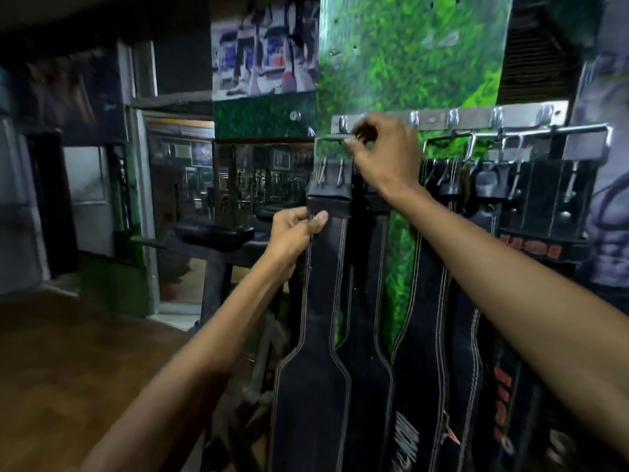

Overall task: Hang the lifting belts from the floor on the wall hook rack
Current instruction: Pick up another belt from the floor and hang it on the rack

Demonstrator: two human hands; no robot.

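A metal hook rack (442, 119) is fixed across a green leafy wall panel. Several black leather lifting belts hang from it by their steel buckles. The leftmost black belt (316, 386) hangs at the rack's left end. My left hand (296, 229) pinches its strap just under the buckle loop. My right hand (381, 151) is up at the left hooks, fingers curled round the belt's steel buckle (332, 139) by the hook. More belts (429, 335), some with red lettering, hang to the right.
A padded gym bench (214, 233) on a dark frame stands left of the belts, with a mirror (262, 178) behind it. Wooden floor (68, 352) spreads at lower left. A poster wall (606, 199) borders the rack on the right.
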